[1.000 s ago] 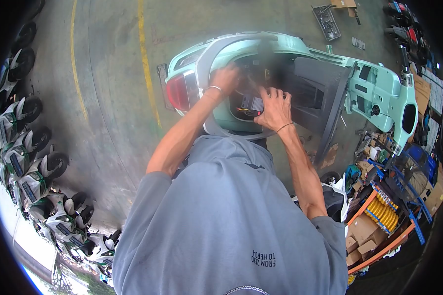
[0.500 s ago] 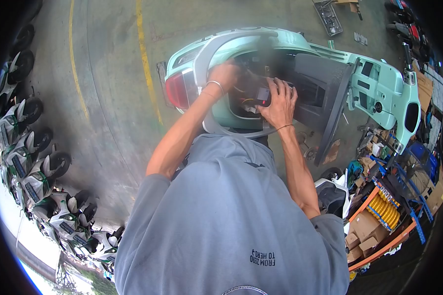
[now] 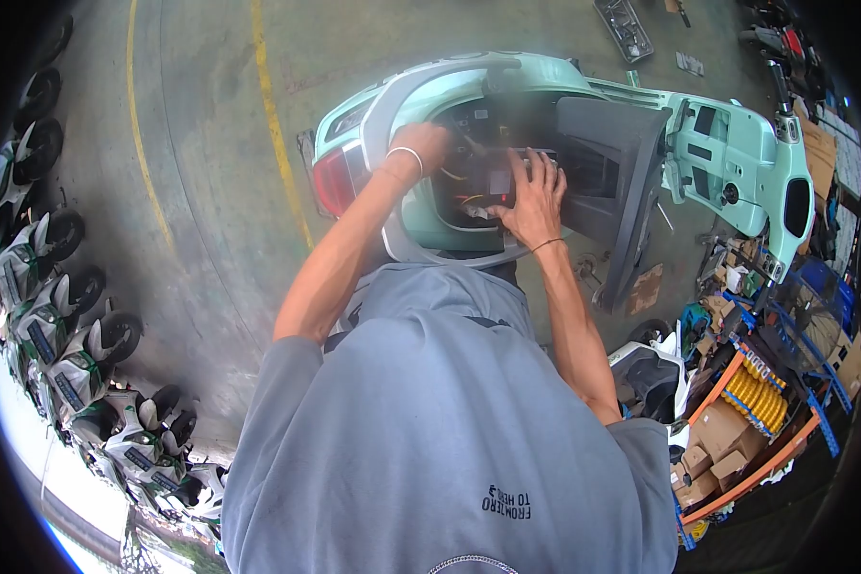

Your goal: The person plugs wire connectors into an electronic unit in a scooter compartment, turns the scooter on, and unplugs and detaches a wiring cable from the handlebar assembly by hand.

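Note:
A mint-green scooter [image 3: 428, 222] stands in front of me, its grey seat-like panel [image 3: 598, 148] swung out to the right over an open compartment. My left hand [image 3: 419, 148] is closed at the compartment's left edge, by the grey rail [image 3: 381, 120]. A blurred thin shape runs from its fingers into the bay; what it holds I cannot make out. My right hand [image 3: 538, 199] has its fingers spread over a dark box with a pale label [image 3: 499, 182]. Its thumb lies near a small whitish piece and thin coloured wires [image 3: 473, 201]. Deeper parts are dark and hazy.
White-and-green scooters [image 3: 72, 335] stand in a row on the left. At lower right, an orange-and-blue rack [image 3: 748, 488] holds cardboard boxes and a yellow coil [image 3: 756, 400]. A metal tray [image 3: 625, 29] with parts lies on the floor beyond. Yellow lines [image 3: 275, 115] mark the floor.
The scooter appears slightly farther left as the view shifts. My left hand has drawn back a little to the left; my right hand stays over the dark box.

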